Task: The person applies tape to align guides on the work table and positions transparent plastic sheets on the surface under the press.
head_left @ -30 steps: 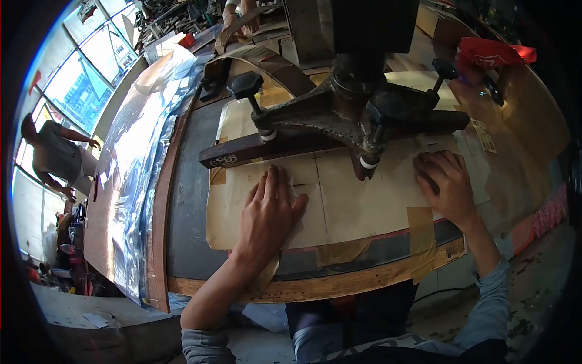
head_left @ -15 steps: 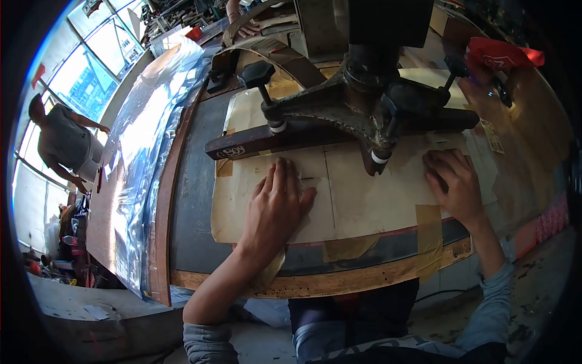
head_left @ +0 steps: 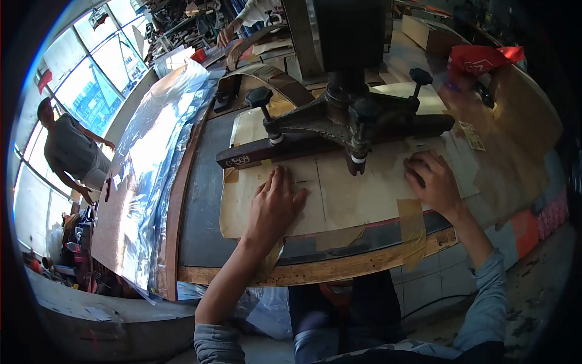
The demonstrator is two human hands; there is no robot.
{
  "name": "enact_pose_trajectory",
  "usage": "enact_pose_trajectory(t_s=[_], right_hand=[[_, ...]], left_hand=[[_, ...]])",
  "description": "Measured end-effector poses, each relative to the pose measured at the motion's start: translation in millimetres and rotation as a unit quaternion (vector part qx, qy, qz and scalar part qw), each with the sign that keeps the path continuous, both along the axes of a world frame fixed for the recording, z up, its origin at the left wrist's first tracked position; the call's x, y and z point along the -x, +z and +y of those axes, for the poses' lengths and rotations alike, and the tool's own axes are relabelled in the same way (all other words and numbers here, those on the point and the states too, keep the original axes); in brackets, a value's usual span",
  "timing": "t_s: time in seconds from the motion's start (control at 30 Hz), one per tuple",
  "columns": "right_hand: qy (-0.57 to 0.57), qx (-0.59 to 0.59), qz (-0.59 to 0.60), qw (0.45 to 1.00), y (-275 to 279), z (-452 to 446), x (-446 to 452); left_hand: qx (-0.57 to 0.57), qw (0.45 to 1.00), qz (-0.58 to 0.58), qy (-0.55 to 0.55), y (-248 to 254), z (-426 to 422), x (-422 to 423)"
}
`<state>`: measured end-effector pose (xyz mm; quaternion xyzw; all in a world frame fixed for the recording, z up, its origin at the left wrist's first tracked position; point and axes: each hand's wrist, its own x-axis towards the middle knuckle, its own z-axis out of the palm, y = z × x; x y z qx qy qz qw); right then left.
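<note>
My left hand (head_left: 273, 206) lies flat on a cream-coloured sheet (head_left: 357, 203), fingers stretched towards the dark bar. On the sheet's right side rests my right hand (head_left: 435, 182), its fingers bent, with a gap between thumb and fingers and nothing visible in it. Between and beyond the hands, a dark metal bar (head_left: 285, 147) with light lettering runs across the sheet. Above it is a machine's cast bracket (head_left: 327, 121) with black knobs. Brown tape (head_left: 410, 225) crosses the sheet's front edge. A thin dark line runs down the sheet between my hands.
A wood-edged work board (head_left: 315, 273) lies under the sheet. Clear plastic film (head_left: 145, 170) covers a panel on the left. A red bag (head_left: 482, 59) and a cardboard box (head_left: 429, 35) are at the back right. One person (head_left: 73, 145) stands at left; another person's hand (head_left: 226, 35) shows behind.
The camera view has shifted, moving the machine and sheet leftwards in the picture. Both my hands keep nearly the same places on the sheet. More of the person at the back shows.
</note>
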<state>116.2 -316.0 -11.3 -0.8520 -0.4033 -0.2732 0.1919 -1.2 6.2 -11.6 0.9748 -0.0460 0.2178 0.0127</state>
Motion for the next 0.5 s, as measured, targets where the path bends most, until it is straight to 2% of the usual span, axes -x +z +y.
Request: enact_pose_trajectory(t_s=[0.1, 0.23, 0.5], right_hand=[[-0.001, 0.012, -0.010, 1.000, 1, 0, 3], [0.029, 0.027, -0.031, 0.999, 5, -3, 3], [0.146, 0.013, 0.031, 0.989, 13, -2, 22]], left_hand=[[-0.042, 0.997, -0.053, -0.023, 2, 5, 4], [-0.026, 0.990, -0.060, -0.126, 16, -2, 25], [0.021, 0.943, 0.072, -0.326, 22, -18, 30]])
